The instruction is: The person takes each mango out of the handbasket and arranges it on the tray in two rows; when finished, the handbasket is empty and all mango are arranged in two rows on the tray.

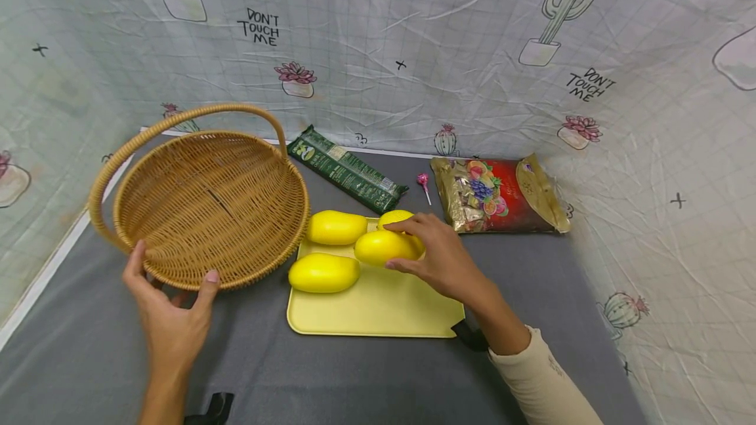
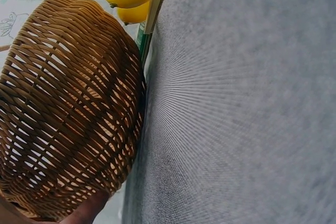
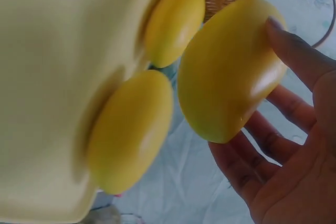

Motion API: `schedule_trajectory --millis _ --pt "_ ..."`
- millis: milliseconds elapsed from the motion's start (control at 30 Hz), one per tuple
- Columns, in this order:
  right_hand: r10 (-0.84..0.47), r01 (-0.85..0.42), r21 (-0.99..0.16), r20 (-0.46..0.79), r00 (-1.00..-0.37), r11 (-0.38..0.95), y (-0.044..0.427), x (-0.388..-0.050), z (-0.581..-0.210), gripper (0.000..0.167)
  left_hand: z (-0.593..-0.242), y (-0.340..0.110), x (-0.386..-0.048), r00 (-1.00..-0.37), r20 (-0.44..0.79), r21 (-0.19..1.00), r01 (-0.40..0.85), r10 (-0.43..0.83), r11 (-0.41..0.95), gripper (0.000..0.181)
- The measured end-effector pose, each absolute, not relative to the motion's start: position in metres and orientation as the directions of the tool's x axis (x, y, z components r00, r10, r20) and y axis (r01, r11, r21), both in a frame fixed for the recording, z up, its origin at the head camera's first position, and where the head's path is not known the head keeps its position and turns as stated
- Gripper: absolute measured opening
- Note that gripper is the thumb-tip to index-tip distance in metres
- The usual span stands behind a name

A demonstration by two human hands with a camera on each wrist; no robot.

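Note:
In the head view my right hand (image 1: 440, 258) grips a yellow mango (image 1: 380, 248), thumb on one side and fingers on the other. The right wrist view shows this mango (image 3: 231, 72) lifted clear of the pale yellow tray (image 1: 378, 313). Three more mangoes lie on the tray: one at its upper left (image 1: 336, 227), one at its lower left (image 1: 324, 273), and one partly hidden behind the held mango (image 1: 394, 217). My left hand (image 1: 171, 317) holds the near rim of a wicker basket (image 1: 212, 208), which is tilted towards me with nothing inside.
A green packet (image 1: 348, 169) lies at the back, beyond the tray. Right of it are a pink lollipop (image 1: 423, 181) and a red and gold candy bag (image 1: 502, 195). A printed cloth (image 1: 401, 38) hangs behind the grey tabletop (image 1: 331, 379).

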State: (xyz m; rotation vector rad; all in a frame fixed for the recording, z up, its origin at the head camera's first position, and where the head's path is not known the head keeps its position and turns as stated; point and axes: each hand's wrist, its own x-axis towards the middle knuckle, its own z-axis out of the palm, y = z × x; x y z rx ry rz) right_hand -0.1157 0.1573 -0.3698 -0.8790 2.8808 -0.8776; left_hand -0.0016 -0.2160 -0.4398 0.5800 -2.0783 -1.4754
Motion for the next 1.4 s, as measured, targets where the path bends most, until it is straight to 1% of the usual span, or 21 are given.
schedule_trajectory --millis 133,367,733,1133,1267,1400 --pt "-0.512 -0.495 -0.511 0.120 -0.851 0.703 0.164 -0.115 -0.380 0.057 -0.440 -0.217 -0.002 -0.779 0.175 0.950 -0.028 -0.603 0.312 0.104" --pt "-0.500 -0.468 -0.479 0.070 -0.863 0.742 0.169 -0.112 -0.394 0.059 -0.440 -0.218 -0.003 -0.786 0.186 0.950 -0.009 -0.589 0.312 0.104" --pt "-0.450 -0.372 -0.507 -0.036 -0.892 0.778 0.172 -0.113 -0.402 0.050 -0.440 -0.217 -0.003 -0.788 0.172 0.951 -0.024 -0.591 0.308 0.103" --pt "-0.413 -0.378 -0.457 0.025 -0.910 0.805 0.174 -0.115 -0.406 0.045 -0.440 -0.217 -0.005 -0.787 0.176 0.945 -0.034 -0.592 0.326 0.102" --pt "-0.403 -0.372 -0.471 0.037 -0.914 0.800 0.174 -0.116 -0.406 0.044 -0.440 -0.219 -0.008 -0.777 0.188 0.939 -0.038 -0.601 0.342 0.099" --pt "-0.390 -0.371 -0.487 0.067 -0.919 0.791 0.174 -0.116 -0.405 0.045 -0.439 -0.224 -0.012 -0.767 0.202 0.945 -0.012 -0.609 0.328 0.095"
